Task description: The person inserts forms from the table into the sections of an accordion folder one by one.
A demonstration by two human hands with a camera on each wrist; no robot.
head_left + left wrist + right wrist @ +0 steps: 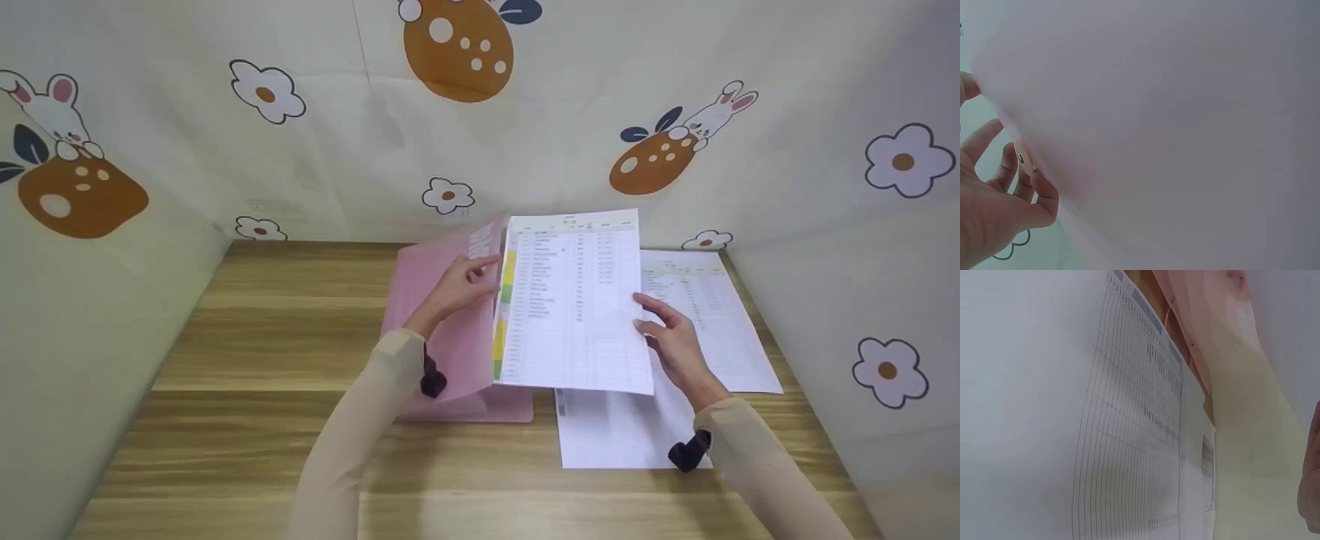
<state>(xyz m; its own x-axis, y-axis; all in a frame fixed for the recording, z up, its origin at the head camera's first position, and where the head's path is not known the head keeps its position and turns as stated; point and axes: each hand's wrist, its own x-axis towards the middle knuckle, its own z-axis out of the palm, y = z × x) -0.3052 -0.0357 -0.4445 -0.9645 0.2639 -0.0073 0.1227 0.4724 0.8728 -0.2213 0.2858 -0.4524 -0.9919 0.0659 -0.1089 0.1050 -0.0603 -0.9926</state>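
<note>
My left hand (454, 289) pinches the edge of a raised pink folder cover (457, 341). In the left wrist view the cover (1174, 135) fills most of the picture, with a small metal snap (1021, 158) by the fingers. A printed table sheet (577, 337) stands tilted up beside the cover, yellow and green strips (501, 337) along its left side. Its right edge is between the thumb and fingers of my right hand (675, 349). Only part of that hand (1311, 481) shows in the right wrist view, at the right border.
Another printed sheet (727, 345) lies at the right, and a paper (607, 442) lies partly under the raised sheet. All rest on a wood-grain table (247, 435). Patterned cloth walls (330, 165) enclose the back and sides.
</note>
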